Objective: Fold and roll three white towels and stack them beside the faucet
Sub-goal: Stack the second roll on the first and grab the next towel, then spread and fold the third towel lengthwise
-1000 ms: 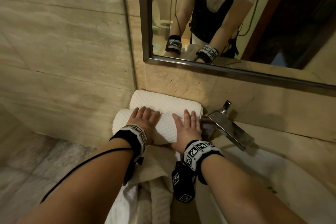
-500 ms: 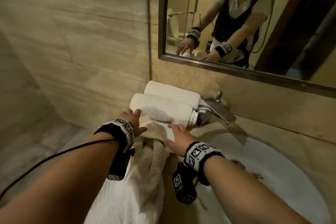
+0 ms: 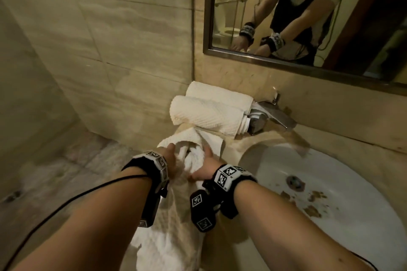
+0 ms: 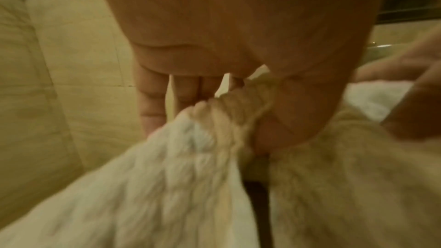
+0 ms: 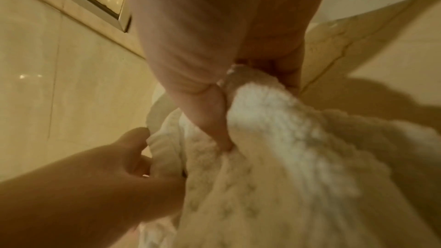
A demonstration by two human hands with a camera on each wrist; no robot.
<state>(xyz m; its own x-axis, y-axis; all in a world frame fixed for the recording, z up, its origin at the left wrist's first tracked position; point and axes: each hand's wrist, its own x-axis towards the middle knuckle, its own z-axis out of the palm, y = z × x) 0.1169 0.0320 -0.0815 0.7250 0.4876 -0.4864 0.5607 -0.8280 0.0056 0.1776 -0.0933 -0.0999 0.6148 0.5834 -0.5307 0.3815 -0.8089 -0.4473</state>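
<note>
Two rolled white towels lie side by side at the back left of the countertop [image 3: 259, 143]: front roll [image 3: 207, 116], back roll [image 3: 218, 94] against the wall. Both right ends are just beside the faucet [image 3: 273, 114], the front roll's end seemingly touching its base.

Third towel [image 3: 176, 215] is unrolled and bunched, on the counter's front left part beside the basin [image 3: 352, 193], its lower length draped over the front edge.

Left hand [image 3: 170, 156]: wrist view shows thumb and fingers [image 4: 152, 101] pinching a gathered ridge of cloth. Right hand [image 3: 204, 169]: thumb and fingers are closed on another bunch just alongside. Hands are close together but not touching, palms down, forearms reaching forward over the front edge.

Handling, judged: terry cloth, soft, limp, light, not fragile; it will sag from any grip and holds no shape unsupported. A mid-cloth pinch gives poor control. Better hold: two corners of one short edge, hands spread apart, so it opens flat for folding.

Progress, judged: two of three done; third needs spreading, folding, rolling, stacking on the pair.

Risk: the hanging part could drag the towel off the edge if released.
</note>
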